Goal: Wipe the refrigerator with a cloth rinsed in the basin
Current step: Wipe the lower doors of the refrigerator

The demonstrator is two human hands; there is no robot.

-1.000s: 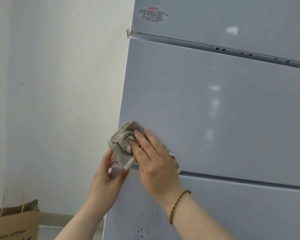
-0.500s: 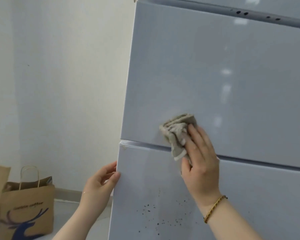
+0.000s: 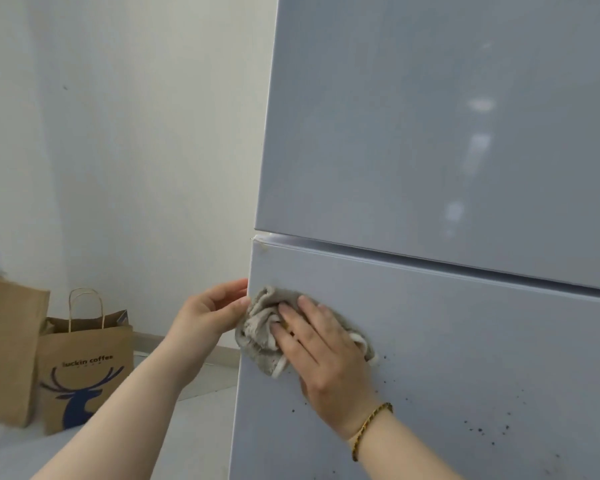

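The pale grey refrigerator [image 3: 430,168] fills the right of the view, with a seam between its middle door and lower door [image 3: 465,341]. A crumpled grey cloth [image 3: 260,327] lies against the lower door near its left edge. My right hand [image 3: 319,344] presses the cloth flat to the door with straight fingers. My left hand [image 3: 208,313] holds the lower door's left edge, fingers curled round it, right beside the cloth. Dark specks [image 3: 482,427] dot the lower door to the right of and below my right hand. The basin is out of view.
Two brown paper bags stand on the floor at the left: a plain one [image 3: 7,348] and one with a blue deer print [image 3: 84,372]. A white wall [image 3: 118,133] runs behind them, close to the refrigerator's left side.
My right hand slid the cloth down from the seam onto the lower door and leftward to its edge. My left hand stayed on that edge. The view dropped lower.
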